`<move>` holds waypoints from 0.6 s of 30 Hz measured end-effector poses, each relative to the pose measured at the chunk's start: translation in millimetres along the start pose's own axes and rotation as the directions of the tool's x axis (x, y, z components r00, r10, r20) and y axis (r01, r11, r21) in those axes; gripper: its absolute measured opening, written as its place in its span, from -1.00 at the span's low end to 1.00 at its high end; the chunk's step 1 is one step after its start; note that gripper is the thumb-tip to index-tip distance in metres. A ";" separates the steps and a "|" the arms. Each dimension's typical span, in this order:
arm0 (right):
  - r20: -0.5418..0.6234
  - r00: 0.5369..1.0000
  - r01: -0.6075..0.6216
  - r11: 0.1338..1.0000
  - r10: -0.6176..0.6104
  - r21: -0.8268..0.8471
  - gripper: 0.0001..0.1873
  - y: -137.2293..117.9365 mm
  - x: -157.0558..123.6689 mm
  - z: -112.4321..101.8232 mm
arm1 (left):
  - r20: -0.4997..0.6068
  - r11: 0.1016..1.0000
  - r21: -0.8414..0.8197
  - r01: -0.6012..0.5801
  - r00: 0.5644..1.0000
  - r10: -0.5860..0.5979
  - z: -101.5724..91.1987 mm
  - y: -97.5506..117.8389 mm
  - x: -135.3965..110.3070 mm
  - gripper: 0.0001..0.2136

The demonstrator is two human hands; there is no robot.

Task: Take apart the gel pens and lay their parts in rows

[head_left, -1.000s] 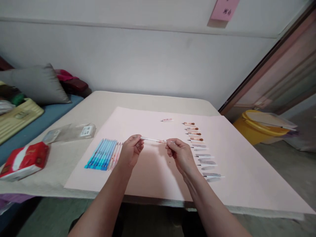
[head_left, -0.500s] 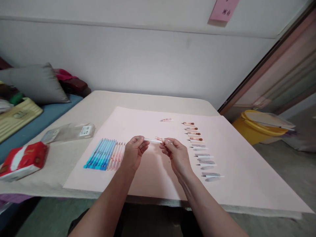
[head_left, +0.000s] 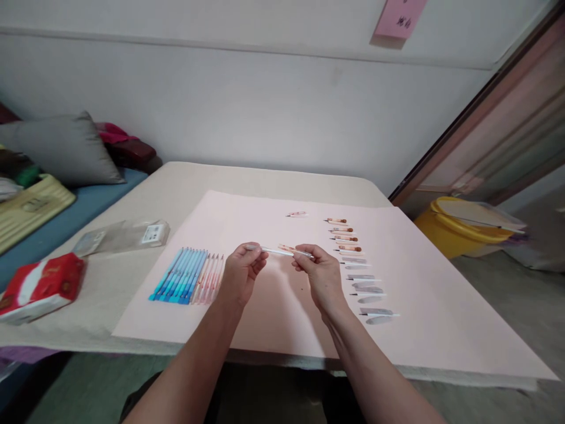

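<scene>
Pink sheet (head_left: 273, 321) beneath them, my two hands meet over a pale table (head_left: 265, 178), as seen from my head camera: my left hand (head_left: 242, 262) pinches one end of one slim white rod (head_left: 271, 251), which reaches across the small gap to the fingers of my right hand (head_left: 318, 265), closed on one pink-patterned tube (head_left: 285, 247) that sticks out just beside the rod. To my left lie about seven blue pens (head_left: 179, 275) in a tight row, with at least four pink pens (head_left: 208, 280) next to them, partly hidden by my wrist. One pink set of parts (head_left: 296, 214) sits farther back, while to my right run four brown-ended groups of parts (head_left: 345, 230) and, nearer me, four grey-and-white groups (head_left: 369, 289). Beyond the sheet's left edge rest one red packet (head_left: 42, 288) and one clear plastic bag (head_left: 126, 235); one yellow bucket (head_left: 459, 229) stands on the floor at right
</scene>
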State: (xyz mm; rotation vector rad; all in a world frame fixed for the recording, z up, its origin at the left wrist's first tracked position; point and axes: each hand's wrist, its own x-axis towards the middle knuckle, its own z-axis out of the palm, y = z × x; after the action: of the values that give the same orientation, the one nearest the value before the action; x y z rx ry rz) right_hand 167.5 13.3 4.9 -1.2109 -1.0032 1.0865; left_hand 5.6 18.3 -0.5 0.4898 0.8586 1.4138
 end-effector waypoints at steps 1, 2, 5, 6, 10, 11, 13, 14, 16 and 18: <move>0.002 1.000 0.010 1.000 -0.010 0.001 -0.74 -0.5 1.5 -2.4 | -0.012 1.000 0.001 -0.003 1.000 0.003 -0.6 1.9 0.6 -0.83; 0.005 1.000 0.019 1.000 -0.019 0.004 -0.73 -1.1 3.1 -4.9 | -0.025 1.000 0.003 -0.006 1.000 0.006 -1.4 3.8 1.1 -0.84; -0.007 0.999 0.035 0.999 -0.035 0.013 -0.74 -4.0 8.2 -13.0 | -0.055 1.000 0.004 -0.022 0.998 0.022 -5.0 9.1 2.8 -0.83; -0.016 0.999 0.036 0.999 -0.036 0.018 -0.74 -5.3 9.9 -15.6 | -0.058 1.000 0.004 -0.030 0.998 0.030 -6.4 10.3 3.4 -0.83; -0.051 0.998 0.033 0.997 -0.030 0.064 -0.73 -9.1 15.1 -21.6 | -0.057 0.999 -0.002 -0.048 0.997 0.047 -9.4 9.8 3.9 -0.83; -0.055 0.998 0.027 0.997 -0.023 0.078 -0.73 -9.5 15.4 -21.5 | -0.051 0.999 -0.004 -0.035 0.998 0.035 -8.7 8.2 3.2 -0.83; -0.056 0.998 0.014 0.995 -0.009 0.097 -0.73 -9.2 14.5 -19.1 | -0.029 1.000 -0.007 0.012 1.000 -0.013 -5.3 3.6 0.8 -0.83; -0.047 0.999 0.007 0.995 -0.002 0.100 -0.74 -8.6 13.5 -17.2 | -0.010 0.999 -0.006 0.043 0.999 -0.043 -2.9 0.9 -0.8 -0.83; -0.020 1.000 -0.003 0.995 0.005 0.098 -0.75 -6.6 10.8 -12.6 | 0.037 0.996 0.001 0.091 0.995 -0.091 2.3 -4.2 -4.4 -0.84; 0.007 1.000 -0.004 0.996 0.003 0.091 -0.76 -3.9 8.2 -8.7 | 0.081 0.993 0.017 0.115 0.990 -0.116 6.6 -8.3 -7.6 -0.84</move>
State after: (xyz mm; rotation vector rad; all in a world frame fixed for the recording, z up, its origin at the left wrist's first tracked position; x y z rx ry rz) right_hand 177.9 19.5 8.0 -1.1363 -0.9464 1.1277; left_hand 16.4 11.0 -0.9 0.4967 0.8172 1.2744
